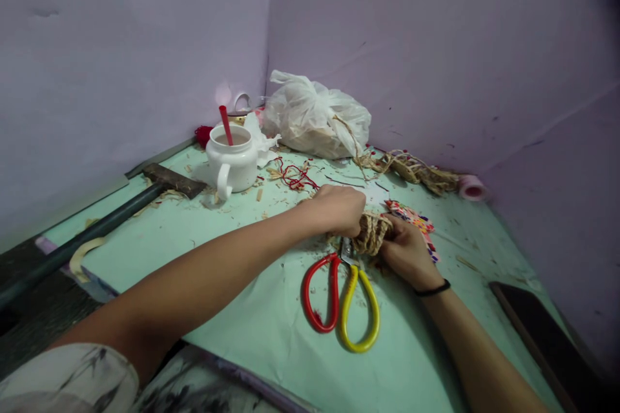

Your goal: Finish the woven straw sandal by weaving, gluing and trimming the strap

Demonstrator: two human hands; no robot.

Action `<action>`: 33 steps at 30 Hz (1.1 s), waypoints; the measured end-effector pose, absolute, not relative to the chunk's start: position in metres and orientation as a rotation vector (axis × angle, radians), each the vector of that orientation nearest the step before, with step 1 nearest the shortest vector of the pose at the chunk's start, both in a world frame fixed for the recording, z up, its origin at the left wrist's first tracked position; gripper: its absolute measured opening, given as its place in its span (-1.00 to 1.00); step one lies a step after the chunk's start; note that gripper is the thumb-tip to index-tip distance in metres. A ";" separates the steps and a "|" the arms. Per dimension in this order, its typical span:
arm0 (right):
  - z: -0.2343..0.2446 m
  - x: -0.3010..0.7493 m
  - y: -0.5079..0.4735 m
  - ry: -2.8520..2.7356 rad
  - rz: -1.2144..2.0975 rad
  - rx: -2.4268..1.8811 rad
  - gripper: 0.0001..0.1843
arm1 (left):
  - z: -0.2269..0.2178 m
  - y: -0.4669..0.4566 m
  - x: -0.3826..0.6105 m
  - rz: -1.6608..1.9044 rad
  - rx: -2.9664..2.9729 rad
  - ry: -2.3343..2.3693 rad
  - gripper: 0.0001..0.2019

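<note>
Both of my hands are at a small bundle of braided straw cord (372,233) in the middle of the table. My left hand (341,208) is closed in a fist at its left side; what its fingers pinch is hidden. My right hand (407,250) grips the bundle from the right, thumb and fingers closed on it. Just below lies a pair of scissors (347,251) with one red and one yellow handle, blades partly covered by the bundle and my left hand. A colourful patterned piece (420,224) lies behind my right hand.
Left stand a white cup (232,161) holding a red stick and a hammer (177,182). Behind are a tied plastic bag (320,117), red thread (296,175), straw braids (416,173) and a pink roll (472,188). A dark phone-like slab (537,329) lies right.
</note>
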State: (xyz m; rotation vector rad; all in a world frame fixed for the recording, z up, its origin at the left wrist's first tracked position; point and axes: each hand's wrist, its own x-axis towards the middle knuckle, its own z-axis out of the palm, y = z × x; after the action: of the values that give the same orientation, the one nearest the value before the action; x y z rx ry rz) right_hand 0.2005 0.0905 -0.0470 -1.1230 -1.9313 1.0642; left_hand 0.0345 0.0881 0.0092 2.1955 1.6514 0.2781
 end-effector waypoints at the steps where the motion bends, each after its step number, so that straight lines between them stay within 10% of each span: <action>1: -0.048 0.200 0.091 -1.930 1.064 -1.127 -0.88 | 0.008 0.088 0.035 0.300 2.170 1.648 -0.68; 7: -0.048 0.200 0.089 -1.917 1.013 -1.143 -0.87 | 0.008 0.083 0.035 0.458 1.964 1.616 -0.82; 13: -0.021 0.219 0.091 -1.542 1.260 -0.936 -0.40 | 0.029 0.090 0.011 0.656 1.654 1.496 -0.75; 20: 0.006 0.215 0.076 -1.075 1.367 -0.980 -0.70 | 0.035 0.087 0.004 0.831 1.072 1.026 -0.92; 33: -0.002 0.186 0.054 -1.286 1.520 -0.870 -0.59 | -0.002 0.042 0.031 0.982 0.492 0.711 -0.83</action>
State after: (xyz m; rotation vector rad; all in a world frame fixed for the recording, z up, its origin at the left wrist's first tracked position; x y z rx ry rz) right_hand 0.1860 0.0537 -0.0022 -0.8697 -1.2862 1.5198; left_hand 0.0307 0.0425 -0.0021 0.4917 0.7108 0.9824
